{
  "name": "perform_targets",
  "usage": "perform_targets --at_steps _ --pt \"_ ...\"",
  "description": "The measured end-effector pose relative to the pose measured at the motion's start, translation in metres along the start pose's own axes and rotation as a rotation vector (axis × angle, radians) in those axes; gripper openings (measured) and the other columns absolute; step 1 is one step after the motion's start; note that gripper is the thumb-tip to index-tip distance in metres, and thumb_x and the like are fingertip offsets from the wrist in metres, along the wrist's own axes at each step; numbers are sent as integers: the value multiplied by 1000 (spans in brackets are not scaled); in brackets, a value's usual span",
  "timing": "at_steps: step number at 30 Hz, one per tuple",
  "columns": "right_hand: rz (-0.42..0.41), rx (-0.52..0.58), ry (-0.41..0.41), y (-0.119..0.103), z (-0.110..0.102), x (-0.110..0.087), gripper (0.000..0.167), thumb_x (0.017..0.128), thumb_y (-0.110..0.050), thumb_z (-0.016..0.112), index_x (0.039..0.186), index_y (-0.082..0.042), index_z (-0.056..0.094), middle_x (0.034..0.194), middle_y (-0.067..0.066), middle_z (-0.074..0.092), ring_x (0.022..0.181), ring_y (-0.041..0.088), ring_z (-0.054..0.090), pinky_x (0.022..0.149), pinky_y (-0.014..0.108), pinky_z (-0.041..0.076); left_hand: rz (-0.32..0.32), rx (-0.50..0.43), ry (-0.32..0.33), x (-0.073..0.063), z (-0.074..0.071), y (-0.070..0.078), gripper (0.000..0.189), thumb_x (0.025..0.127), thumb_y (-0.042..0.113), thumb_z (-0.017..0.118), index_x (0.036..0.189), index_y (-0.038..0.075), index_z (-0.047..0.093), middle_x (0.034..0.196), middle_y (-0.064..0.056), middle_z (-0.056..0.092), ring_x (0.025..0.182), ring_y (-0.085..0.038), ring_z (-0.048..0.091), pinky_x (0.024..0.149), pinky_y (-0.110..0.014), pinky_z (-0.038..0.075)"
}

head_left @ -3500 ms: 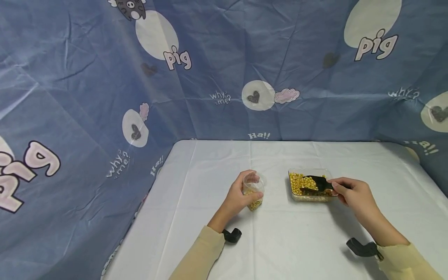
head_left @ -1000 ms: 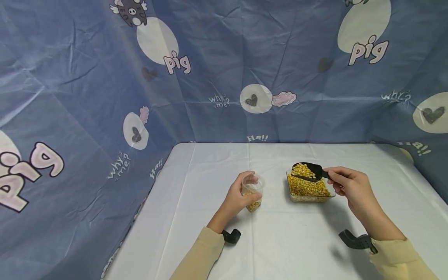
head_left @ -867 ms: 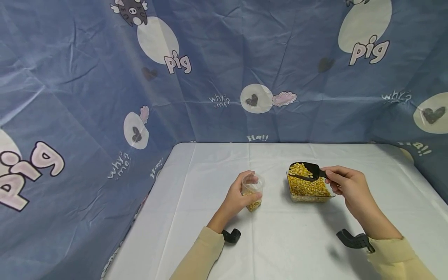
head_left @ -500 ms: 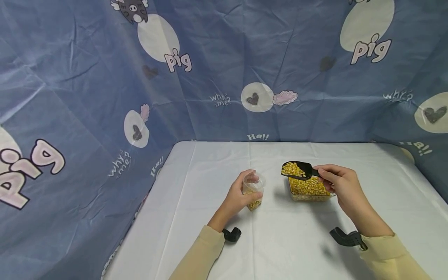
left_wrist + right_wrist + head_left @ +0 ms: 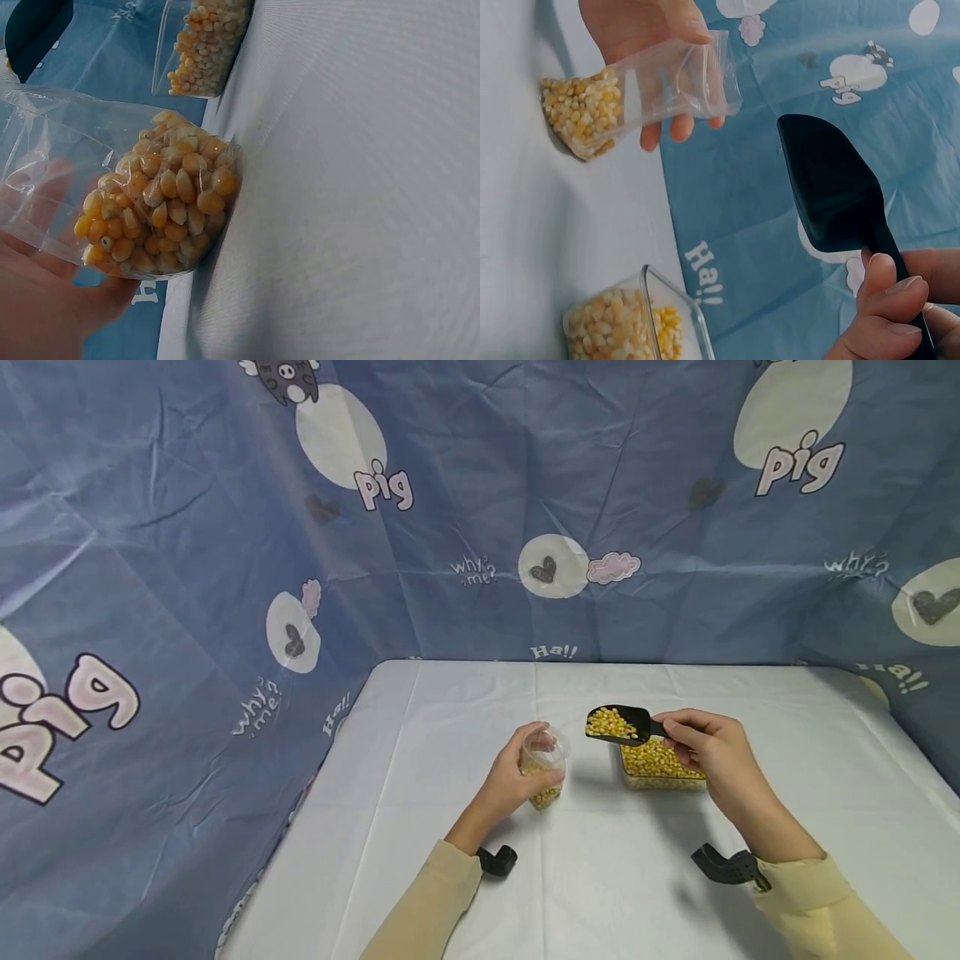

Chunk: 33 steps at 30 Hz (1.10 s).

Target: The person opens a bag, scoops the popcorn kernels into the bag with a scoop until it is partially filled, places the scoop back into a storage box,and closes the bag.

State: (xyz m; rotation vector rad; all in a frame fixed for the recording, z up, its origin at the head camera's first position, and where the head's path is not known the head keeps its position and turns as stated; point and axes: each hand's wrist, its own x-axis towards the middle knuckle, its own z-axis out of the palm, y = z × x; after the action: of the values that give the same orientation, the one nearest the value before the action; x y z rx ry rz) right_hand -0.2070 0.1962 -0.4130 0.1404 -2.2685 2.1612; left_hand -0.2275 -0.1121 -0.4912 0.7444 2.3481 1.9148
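My left hand [image 5: 517, 777] grips a clear plastic bag [image 5: 56, 124] upright on the table, its mouth held apart and its lower part filled with corn kernels [image 5: 165, 199]. My right hand [image 5: 712, 756] holds a black scoop [image 5: 641, 720] by its handle, level and loaded with yellow kernels [image 5: 609, 723]. The scoop hangs in the air between the bag and a clear rectangular container [image 5: 663, 783]. More corn fills that container. From the right wrist view, only the underside of the scoop [image 5: 829, 187] shows, so its load is hidden there.
A white cloth covers the table [image 5: 622, 885]. Behind and to the left hangs a blue printed curtain [image 5: 450, 610]. Black wrist mounts [image 5: 727, 865] stick out from both beige sleeves [image 5: 810, 902].
Earlier the scoop was down in the container's corn. It has since come up full of kernels and moved left with my right hand, toward the bag. My left hand has stayed in place.
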Motion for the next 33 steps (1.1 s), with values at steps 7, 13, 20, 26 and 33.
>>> perform_targets --at_steps 7,13,20,26,33 --pt "4 -20 -33 -2 11 0 34 100 -23 66 117 6 68 77 7 63 59 15 46 50 33 34 -8 9 -1 0 0 -1 72 89 26 79 150 28 40 136 1 56 128 -16 51 107 -45 40" --pt "14 -26 -67 -1 20 1 33 101 -21 65 117 8 67 79 9 61 60 14 45 52 32 35 0 -17 -10 0 0 -1 71 90 25 78 150 24 40 137 -4 56 128 -19 51 107 -47 40" --pt "35 -50 -101 1 28 3 30 101 -19 64 118 6 68 83 10 60 62 14 46 55 32 39 -8 2 -14 0 0 -1 72 90 27 79 149 30 39 139 -5 55 129 -16 50 107 -47 39" --pt "29 -77 -97 3 35 3 27 100 -16 64 116 5 69 81 12 61 61 14 46 54 30 41 -32 -13 -8 0 0 -2 72 89 25 80 149 32 40 136 2 54 127 -14 51 103 -43 43" --pt "36 -94 -114 5 39 5 25 100 -15 64 114 5 70 82 18 62 60 13 46 53 28 41 -47 -17 -4 0 1 -2 70 89 25 79 148 31 42 140 1 52 130 -13 49 105 -40 43"
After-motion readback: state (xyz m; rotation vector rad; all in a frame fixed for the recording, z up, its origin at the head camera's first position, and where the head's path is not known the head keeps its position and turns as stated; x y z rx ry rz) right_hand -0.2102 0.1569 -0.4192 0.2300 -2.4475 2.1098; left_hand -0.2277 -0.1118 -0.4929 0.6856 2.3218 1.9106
